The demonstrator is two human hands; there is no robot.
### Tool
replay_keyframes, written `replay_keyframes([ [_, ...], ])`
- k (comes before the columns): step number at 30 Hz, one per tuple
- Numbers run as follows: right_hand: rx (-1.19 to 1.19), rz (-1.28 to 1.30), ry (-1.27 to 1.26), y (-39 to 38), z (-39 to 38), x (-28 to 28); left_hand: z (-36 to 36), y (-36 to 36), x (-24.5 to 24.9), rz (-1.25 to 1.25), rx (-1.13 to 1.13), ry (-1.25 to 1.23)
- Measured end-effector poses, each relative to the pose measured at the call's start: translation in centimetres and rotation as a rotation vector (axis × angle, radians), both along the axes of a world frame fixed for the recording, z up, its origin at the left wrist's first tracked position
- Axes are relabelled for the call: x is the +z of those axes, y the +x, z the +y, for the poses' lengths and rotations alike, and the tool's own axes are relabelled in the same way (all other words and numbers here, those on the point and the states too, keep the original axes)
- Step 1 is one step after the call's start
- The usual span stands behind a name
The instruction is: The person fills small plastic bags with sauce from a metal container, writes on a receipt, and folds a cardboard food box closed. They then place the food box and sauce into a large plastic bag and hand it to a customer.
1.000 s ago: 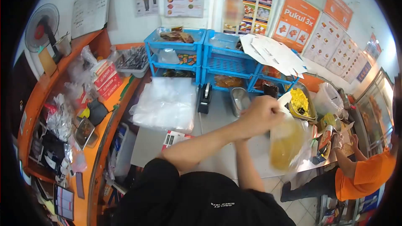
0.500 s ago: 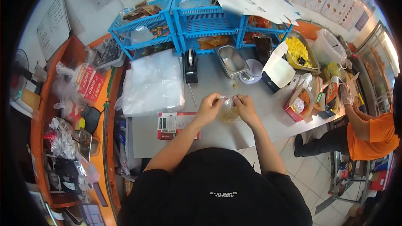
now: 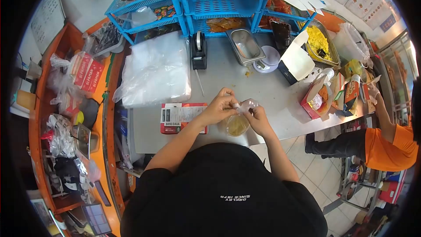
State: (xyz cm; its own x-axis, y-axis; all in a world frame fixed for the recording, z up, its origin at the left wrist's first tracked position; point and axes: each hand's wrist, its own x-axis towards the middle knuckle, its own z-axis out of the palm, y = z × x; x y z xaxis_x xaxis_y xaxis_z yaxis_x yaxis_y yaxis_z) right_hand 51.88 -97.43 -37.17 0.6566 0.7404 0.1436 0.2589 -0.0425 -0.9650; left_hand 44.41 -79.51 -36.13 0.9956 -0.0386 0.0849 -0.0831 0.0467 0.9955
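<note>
Both hands pinch the neck of a small clear bag w/ yellowish liquid (image 3: pixel 237 123) over a steel counter (image 3: pixel 228 79). Left hand (image 3: pixel 220 106) & right hand (image 3: pixel 257 120) are clamped on its twisted top.

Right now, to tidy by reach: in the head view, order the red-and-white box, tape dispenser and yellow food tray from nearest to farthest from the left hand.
1. Red-and-white box, just left of the left hand, which pinches the small bag.
2. Tape dispenser, farther back on the counter, before the blue baskets.
3. Yellow food tray, far back right.
</note>
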Motion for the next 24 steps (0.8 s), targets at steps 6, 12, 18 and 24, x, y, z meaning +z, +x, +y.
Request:
replay_keyframes([
  [6,-0.094,-0.047,-0.167,-0.5,0.7,2.0,0.8,0.5,-1.1,0.002,0.143,0.013],
  [12,-0.307,0.215,0.176,-2.4,2.2,-0.5,0.5,-0.2,-0.9,0.068,0.132,-0.115],
  [18,-0.104,0.430,0.039,-2.7,1.2,-0.1,-1.0,-1.2,-1.5,0.097,0.072,-0.202],
  [24,-0.114,0.335,-0.085,-2.8,1.2,0.6,-2.4,-1.7,0.9,0.055,0.133,0.383],
])
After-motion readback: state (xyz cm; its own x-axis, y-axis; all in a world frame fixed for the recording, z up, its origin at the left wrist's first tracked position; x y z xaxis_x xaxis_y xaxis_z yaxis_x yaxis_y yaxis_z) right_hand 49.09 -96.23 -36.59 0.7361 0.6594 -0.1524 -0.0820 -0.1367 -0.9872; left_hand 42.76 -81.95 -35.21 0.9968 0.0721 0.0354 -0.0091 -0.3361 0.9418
